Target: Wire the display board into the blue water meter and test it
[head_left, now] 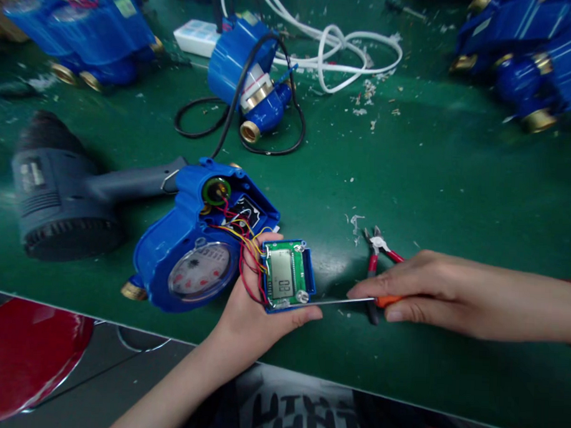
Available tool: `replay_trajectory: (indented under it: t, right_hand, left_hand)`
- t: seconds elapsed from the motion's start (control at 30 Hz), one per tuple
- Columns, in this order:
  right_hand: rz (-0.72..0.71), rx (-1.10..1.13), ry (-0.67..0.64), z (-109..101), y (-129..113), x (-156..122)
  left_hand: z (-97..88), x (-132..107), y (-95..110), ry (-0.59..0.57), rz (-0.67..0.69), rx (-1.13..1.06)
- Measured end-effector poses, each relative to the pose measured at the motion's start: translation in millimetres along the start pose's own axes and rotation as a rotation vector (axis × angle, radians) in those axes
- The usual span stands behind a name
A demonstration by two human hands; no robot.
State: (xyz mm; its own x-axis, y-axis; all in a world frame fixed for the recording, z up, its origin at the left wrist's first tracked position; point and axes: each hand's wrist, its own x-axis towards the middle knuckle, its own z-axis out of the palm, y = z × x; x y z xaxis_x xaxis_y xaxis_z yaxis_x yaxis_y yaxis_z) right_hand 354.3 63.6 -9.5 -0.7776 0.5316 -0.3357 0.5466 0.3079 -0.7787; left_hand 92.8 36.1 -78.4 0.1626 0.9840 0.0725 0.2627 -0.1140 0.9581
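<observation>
A small circuit board with a display (282, 273), set in a blue holder, rests in my left hand (258, 303), whose fingers wrap under it and whose thumb lies along its lower edge. Red and yellow wires run from the board into an opened blue water meter (181, 241) just to its left. My right hand (418, 293) pinches the orange handle of a screwdriver (343, 301). The thin shaft points left, its tip at the board's lower right corner. Red-handled cutting pliers (377, 242) lie on the table, partly behind the right hand and screwdriver.
A grey heat gun (61, 187) lies left of the opened meter. Farther back are another blue meter (244, 63) with a black cable, a white power strip (197, 37) and its looped cord. More meters (520, 66) stand at both back corners. A red stool (32, 355) is below the table edge.
</observation>
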Motion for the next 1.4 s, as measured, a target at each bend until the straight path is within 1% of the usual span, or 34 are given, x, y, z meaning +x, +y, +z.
replay_trajectory:
  t: [0.07, 0.17, 0.27, 0.37, 0.47, 0.53, 0.73, 0.83, 1.0, 1.13, 1.27, 1.4]
  right_hand:
    - [-0.061, -0.283, 0.106, 0.6, -12.6, -7.3]
    - [-0.121, -0.568, 0.187, 8.6, -22.1, -17.5]
    - [-0.199, -0.781, 0.202, 19.5, -20.7, -22.8]
    - [-0.241, -0.973, 0.279, 27.9, -16.7, -23.6]
    - [-0.258, -1.036, 0.362, 31.2, -15.8, -21.6]
    - [-0.272, -1.015, 0.370, 31.1, -15.6, -18.9]
    - [-0.318, -0.931, 0.325, 32.0, -6.9, -7.8]
    - [-0.293, -0.849, 0.319, 35.9, -0.9, -5.8]
    - [-0.251, -0.637, 0.291, 42.0, 3.0, -6.0]
    - [-0.192, -0.465, 0.290, 43.5, 3.6, -5.5]
    - [-0.154, -0.210, 0.247, 41.9, 7.6, -4.4]
    - [-0.150, 0.006, 0.235, 38.2, 13.3, 0.2]
  left_hand:
    - [-0.8, -0.8, 1.7, -0.014, -0.033, -0.027]
    - [-4.3, -0.9, 3.9, -0.078, -0.092, -0.078]
    - [-9.9, 1.2, 4.4, -0.103, -0.120, -0.078]
    - [-16.5, 6.0, 4.2, -0.106, -0.097, -0.047]
    - [-21.5, 11.2, 4.6, -0.156, -0.060, -0.117]
    - [-22.7, 12.9, 4.1, -0.164, -0.048, -0.128]
    - [-19.2, 10.7, -2.6, -0.107, -0.051, -0.018]
    - [-18.1, 9.9, -2.4, -0.100, -0.054, 0.003]
    - [-16.0, 10.2, -3.2, -0.073, -0.049, 0.013]
    - [-13.8, 10.9, -5.8, -0.074, 0.000, -0.006]
    - [-13.7, 11.8, -5.0, -0.073, 0.011, 0.017]
    - [-15.0, 13.2, -2.5, -0.070, 0.003, 0.042]
